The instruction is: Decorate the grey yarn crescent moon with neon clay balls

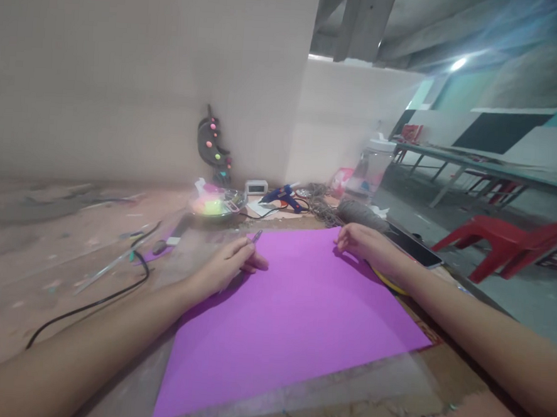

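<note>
A large purple sheet of paper (291,310) lies flat in front of me. At its left edge, my left hand (232,262) rests on the sheet with a pen (256,236) held between thumb and forefinger. Only the pen's upper end shows; the rest is hidden by the hand. My right hand (356,240) is at the far right corner of the sheet, its fingers curled and pressed together on the paper's edge. Part of a yellow curved thing (389,283) shows under the right forearm.
Behind the sheet are a bowl (212,207) of colourful bits, a small white clock (256,187) and a blue glue gun (283,197). A twine roll (360,213), a phone (413,245) and a clear jug (370,170) stand right. A black cable (113,296) lies left. A red chair (507,238) is beyond.
</note>
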`<state>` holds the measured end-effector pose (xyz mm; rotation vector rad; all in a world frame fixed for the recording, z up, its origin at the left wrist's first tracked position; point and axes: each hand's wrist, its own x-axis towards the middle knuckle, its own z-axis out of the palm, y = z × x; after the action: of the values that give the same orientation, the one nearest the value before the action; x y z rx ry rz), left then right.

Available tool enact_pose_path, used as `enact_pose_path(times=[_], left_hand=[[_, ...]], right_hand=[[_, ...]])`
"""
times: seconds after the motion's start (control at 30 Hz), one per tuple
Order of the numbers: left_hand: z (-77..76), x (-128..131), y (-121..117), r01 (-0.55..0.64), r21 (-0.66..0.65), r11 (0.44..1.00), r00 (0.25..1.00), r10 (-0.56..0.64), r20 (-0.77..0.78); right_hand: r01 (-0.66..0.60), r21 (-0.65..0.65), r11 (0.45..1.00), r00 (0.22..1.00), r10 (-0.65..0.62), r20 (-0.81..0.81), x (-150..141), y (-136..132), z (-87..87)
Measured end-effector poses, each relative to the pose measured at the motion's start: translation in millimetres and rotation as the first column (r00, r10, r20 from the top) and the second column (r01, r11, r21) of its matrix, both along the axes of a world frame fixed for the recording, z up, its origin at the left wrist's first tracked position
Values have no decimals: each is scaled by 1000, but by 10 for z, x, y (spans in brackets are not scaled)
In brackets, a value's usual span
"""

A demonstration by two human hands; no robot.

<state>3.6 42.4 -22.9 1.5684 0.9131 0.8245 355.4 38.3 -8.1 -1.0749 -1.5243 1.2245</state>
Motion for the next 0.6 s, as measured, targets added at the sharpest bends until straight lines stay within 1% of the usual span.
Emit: enact_pose_path(times=[0.07, 0.1, 0.13, 0.2, 0.27, 0.33, 0.4, 0.5, 0.57, 0.6], left_hand=[[6, -6, 2, -6, 12, 1000, 1000, 6, -13], [9, -8, 3, -7, 18, 1000, 1000, 7, -18], [14, -9, 2, -5, 24, 1000, 1000, 6, -22], [25, -9, -1, 2, 32, 999, 1000, -1, -30], [37, -5, -5, 6, 37, 999, 1000, -5, -28], [44, -2, -8, 3, 32, 999, 1000, -2, -21], [40, -3, -6, 3, 21, 1000, 1000, -2, -13], [19, -11, 5, 6, 15, 1000, 1000, -6, 0], [3, -18, 16, 7, 23, 1000, 1000, -7, -2], [-4, -20, 20, 9, 27, 1000, 1000, -9, -7]], right_hand=[[-112, -82, 990, 993, 114, 12, -43, -76, -9], [-144, -105, 984, 989, 146, 6, -70, -109, 1], [-151, -107, 983, 989, 150, -10, -93, -134, 17], [-107, -71, 992, 994, 104, -46, -119, -162, 63], [-76, -51, 996, 996, 74, -44, -116, -175, 114], [-124, -96, 988, 992, 124, -11, -98, -192, 160], [-168, -143, 975, 986, 168, -13, -83, -218, 195], [-207, -148, 967, 978, 201, -52, -90, -262, 230], [-288, -176, 941, 958, 284, -49, -108, -291, 250], [-346, -211, 914, 938, 343, -49, -118, -305, 261]])
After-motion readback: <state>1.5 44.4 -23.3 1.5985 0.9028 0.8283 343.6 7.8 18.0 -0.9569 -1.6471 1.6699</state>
